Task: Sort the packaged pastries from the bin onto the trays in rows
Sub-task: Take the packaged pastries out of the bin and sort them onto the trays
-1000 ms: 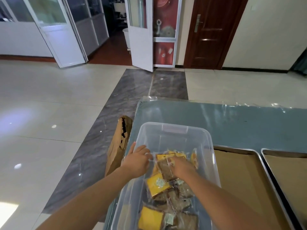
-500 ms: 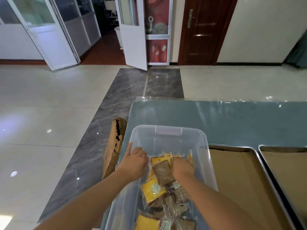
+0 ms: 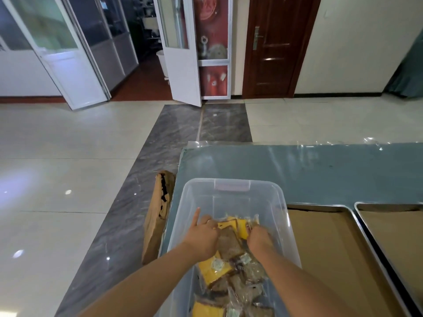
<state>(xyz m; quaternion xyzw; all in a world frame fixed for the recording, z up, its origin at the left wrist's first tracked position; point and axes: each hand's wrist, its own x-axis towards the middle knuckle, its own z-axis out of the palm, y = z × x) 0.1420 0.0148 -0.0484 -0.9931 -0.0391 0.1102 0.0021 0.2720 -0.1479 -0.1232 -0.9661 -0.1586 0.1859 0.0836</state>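
Note:
A clear plastic bin (image 3: 231, 193) stands on the teal table and holds several wrapped pastries, some yellow (image 3: 215, 268), some brown (image 3: 230, 243). Both my hands reach into the bin. My left hand (image 3: 201, 236) grips the left side of the pile, its index finger sticking up. My right hand (image 3: 259, 236) is closed on the right side of the same bunch of packets. Two metal trays lined with brown paper lie to the right: the nearer tray (image 3: 320, 208) beside the bin and a second tray (image 3: 389, 205) at the frame's right edge.
The teal table (image 3: 297, 170) reaches back behind the bin under clear film. A folded brown cardboard piece (image 3: 158, 216) leans against the table's left side. Beyond lie tiled floor, white glass doors and a dark wooden door.
Both hands have drawn closer together over the brown packet and closed on the pile. The camera has tilted slightly, so the bin sits lower in view.

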